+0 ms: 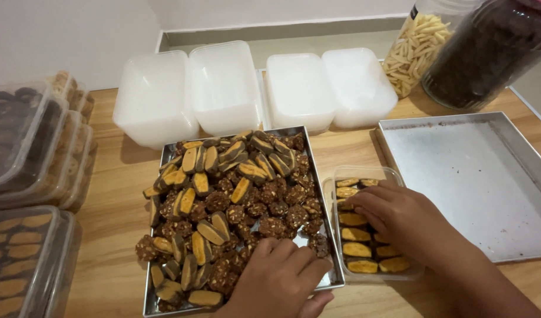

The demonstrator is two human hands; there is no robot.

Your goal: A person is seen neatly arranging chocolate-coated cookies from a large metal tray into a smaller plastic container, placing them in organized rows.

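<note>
On the light wooden table (114, 218), the square metal tray heaped with yellow-and-brown cookies (235, 200) sits before me. My left hand (279, 282) rests on its near edge. Just right of it lies the small clear plastic box (370, 224), my right hand (403, 221) inside. Farther right lies the bare metal baking tray (476, 182). Behind stand four upturned white plastic tubs (252, 88); at left, stacked lidded clear boxes (29, 176).

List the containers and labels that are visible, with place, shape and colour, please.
Empty tubs: back centre, four, rectangular, milky white, upside down.
Filled boxes: left edge, stacked, clear, lidded, cookies inside.
Open box: under the right hand, clear, yellow-topped cookies.
Two jars: back right, clear, pale sticks, dark pieces.
Label: small, dark, on the pale jar.
</note>
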